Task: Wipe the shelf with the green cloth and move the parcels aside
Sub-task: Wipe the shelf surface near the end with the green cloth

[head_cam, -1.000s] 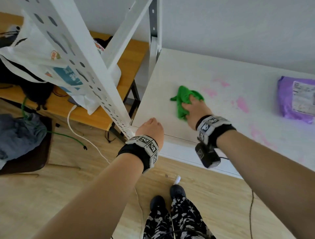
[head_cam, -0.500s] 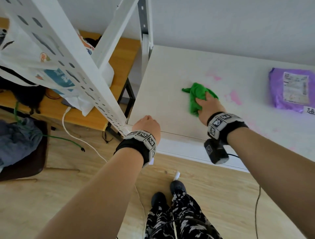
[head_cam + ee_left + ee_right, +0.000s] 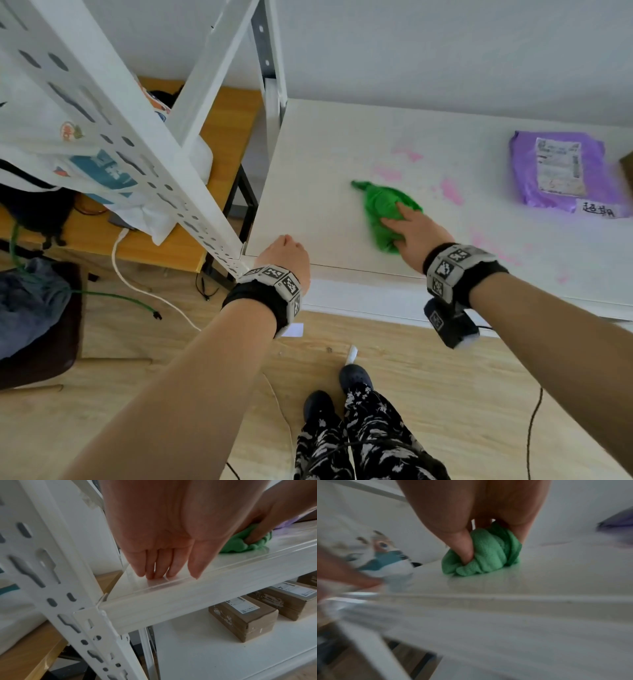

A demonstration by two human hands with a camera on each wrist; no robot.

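Head view looks steeply down onto the white laminate shelf. Both wrist views face forward at board level, close, sharing the crumpled green cloth.

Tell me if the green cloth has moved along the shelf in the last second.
Yes. The green cloth, gripped by the right hand, has slid right, away from the white upright and toward the purple parcel.

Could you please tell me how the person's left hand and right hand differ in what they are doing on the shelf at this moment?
The left hand holds nothing, while the right hand grips the bunched green cloth. The left hand's fingers lie straight, tips on the shelf at its front edge by the corner post; the right hand's thumb is dug into the cloth's folds. The right hand is farther in, nearer the pink stains. Both touch the same shelf board.
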